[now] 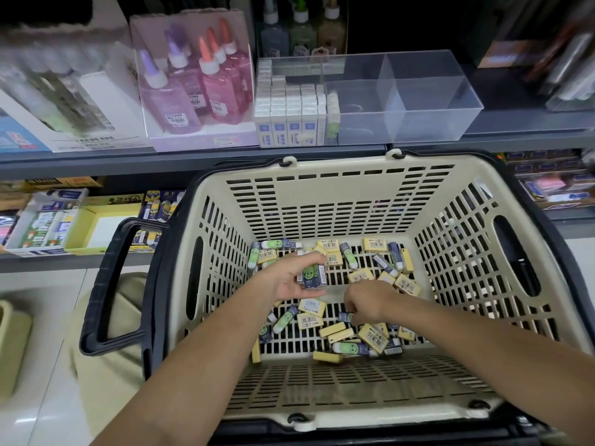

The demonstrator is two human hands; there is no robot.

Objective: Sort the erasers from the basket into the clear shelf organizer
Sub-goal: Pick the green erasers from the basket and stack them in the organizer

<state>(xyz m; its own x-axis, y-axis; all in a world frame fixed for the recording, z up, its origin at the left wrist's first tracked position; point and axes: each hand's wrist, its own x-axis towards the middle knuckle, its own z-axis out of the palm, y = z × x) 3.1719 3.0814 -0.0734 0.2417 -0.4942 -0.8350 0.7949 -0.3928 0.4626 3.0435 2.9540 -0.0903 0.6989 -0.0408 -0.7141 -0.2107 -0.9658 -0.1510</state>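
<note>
Two grips inside cream slotted plastic basket [322,201] with black handles [106,284].
- left grip [288,280]: fingers curled round small stack of green-and-navy sleeved erasers [311,275], over basket floor
- right grip [365,304]: fingertips bent down, pinching navy-sleeved eraser [345,316] in loose pile
- basket floor: yellow block erasers [373,338] and more green ones, scattered
- clear acrylic shelf organizer [428,101] on grey shelf [96,159] behind basket; left compartment packed with white-and-blue boxed erasers [289,117], row of green ones just beside
</note>
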